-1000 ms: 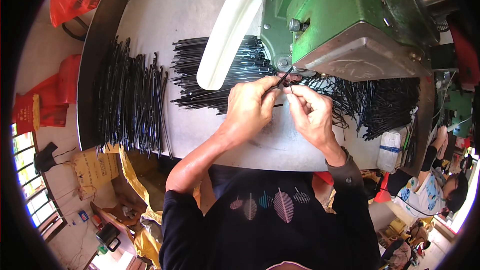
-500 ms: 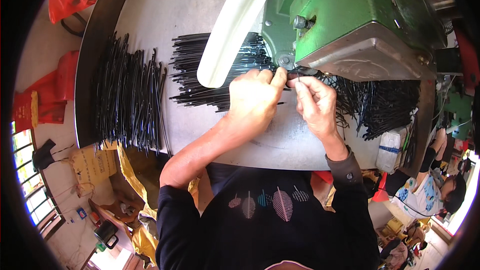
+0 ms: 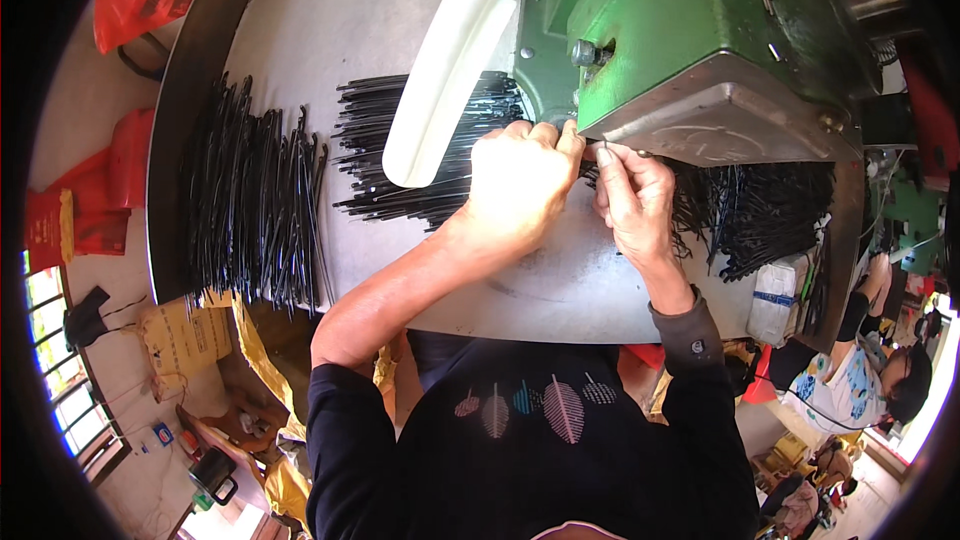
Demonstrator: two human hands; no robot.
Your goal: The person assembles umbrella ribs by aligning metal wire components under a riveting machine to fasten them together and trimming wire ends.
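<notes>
My left hand (image 3: pixel 525 185) is closed, its fingertips pressed together just under the front corner of a green machine (image 3: pixel 640 50). What it holds is hidden behind its knuckles. Right beside it, my right hand (image 3: pixel 637 202) pinches a thin dark piece between thumb and forefinger, only its tip showing. The fingertips of both hands nearly meet. Behind my left hand lies a spread of thin black rods (image 3: pixel 375 130), pointing sideways. More dark rods with curled ends form a pile (image 3: pixel 780 210) to the right of my right hand, under the machine's metal cover (image 3: pixel 730 120).
A white lamp-like bar (image 3: pixel 445 85) on a flexible neck hangs over the middle rods. Another bundle of black rods (image 3: pixel 250 210) lies along the left side of the metal table (image 3: pixel 560 305). A small whitish box (image 3: pixel 775 302) stands at the right edge; a person (image 3: pixel 850 390) sits beyond.
My left hand has shifted slightly right, closer to my right hand, and now covers the round bolt on the machine. The whole view has shifted a little.
</notes>
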